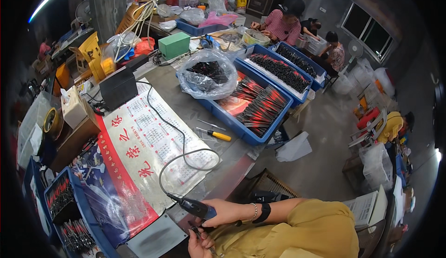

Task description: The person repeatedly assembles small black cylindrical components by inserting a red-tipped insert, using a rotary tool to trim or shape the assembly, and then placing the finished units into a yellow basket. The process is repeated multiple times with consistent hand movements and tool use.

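Near the bottom edge, my right hand (224, 213) is wrapped round a corded electric screwdriver (194, 206), black with a bluish section. Its working tip is hidden by the hand. Just below it, my left hand (200, 245) is closed with its fingers pinched on a small dark piece (197, 231), too small and partly covered to name. From the tool a black cord (184, 153) loops over the table to a black box (118, 88). A grey plate (157, 237) lies at the table edge left of my hands.
A calendar sheet (155, 132) covers the table. A yellow-handled screwdriver (218, 135) lies beyond. Blue trays (253, 139) hold many red-and-black parts; another blue tray (95, 228) stands at left. A plastic bag (186, 81) holds black parts. Several people sit farther off, one in a striped shirt (283, 28).
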### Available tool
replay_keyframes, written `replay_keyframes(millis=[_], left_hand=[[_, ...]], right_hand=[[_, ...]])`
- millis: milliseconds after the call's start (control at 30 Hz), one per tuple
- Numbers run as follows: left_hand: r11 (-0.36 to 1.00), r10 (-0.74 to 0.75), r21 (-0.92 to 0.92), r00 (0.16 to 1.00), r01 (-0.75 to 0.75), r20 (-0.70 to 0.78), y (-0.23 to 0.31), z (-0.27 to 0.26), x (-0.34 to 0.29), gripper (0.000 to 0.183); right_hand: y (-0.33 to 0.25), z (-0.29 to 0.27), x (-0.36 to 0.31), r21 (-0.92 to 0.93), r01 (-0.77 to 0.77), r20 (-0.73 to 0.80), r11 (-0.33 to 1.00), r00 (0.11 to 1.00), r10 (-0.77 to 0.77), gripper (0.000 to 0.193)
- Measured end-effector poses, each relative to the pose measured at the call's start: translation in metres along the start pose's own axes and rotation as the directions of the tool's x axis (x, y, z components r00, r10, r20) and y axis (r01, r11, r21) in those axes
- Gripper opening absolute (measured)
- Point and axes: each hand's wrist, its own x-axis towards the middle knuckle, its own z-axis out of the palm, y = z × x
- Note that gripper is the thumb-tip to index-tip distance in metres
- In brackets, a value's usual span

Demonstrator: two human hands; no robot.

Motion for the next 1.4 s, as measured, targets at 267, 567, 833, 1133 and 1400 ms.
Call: replay_keyframes(millis=[267, 567, 833, 1133, 1400], left_hand=[[1.000, -0.026, -0.011, 0.997, 0.026, 0.066, 0.001, -0.007, 0.003, 0.030], [0.998, -0.025, -0.056, 0.997, 0.021, -0.076, -0.002, -0.010, 0.010, 0.032], [1.000, 0.009, -0.019, 0.997, -0.007, 0.079, 0.005, -0.009, 0.006, 0.033], [0.995, 0.068, -0.078, 0.997, -0.065, 0.030, -0.006, -0.004, 0.005, 0.033], [0.995, 0.099, -0.014, 0.994, -0.099, 0.042, -0.006, -0.002, 0.005, 0.036]], right_hand=[[-0.008, 0.011, 0.006, 0.075, 0.044, -0.067, 0.996, 0.997, -0.039, 0.049], [-0.023, 0.009, 0.006, -0.154, 0.048, -0.114, 0.987, 0.991, -0.066, 0.037], [-0.030, 0.018, 0.024, -0.042, -0.067, -0.109, 0.997, 0.992, 0.062, 0.046], [-0.028, 0.013, 0.031, -0.423, 0.024, -0.003, 0.906, 1.000, -0.027, 0.043], [-0.035, 0.013, 0.034, -0.216, -0.128, -0.041, 0.968, 0.992, 0.122, 0.044]])
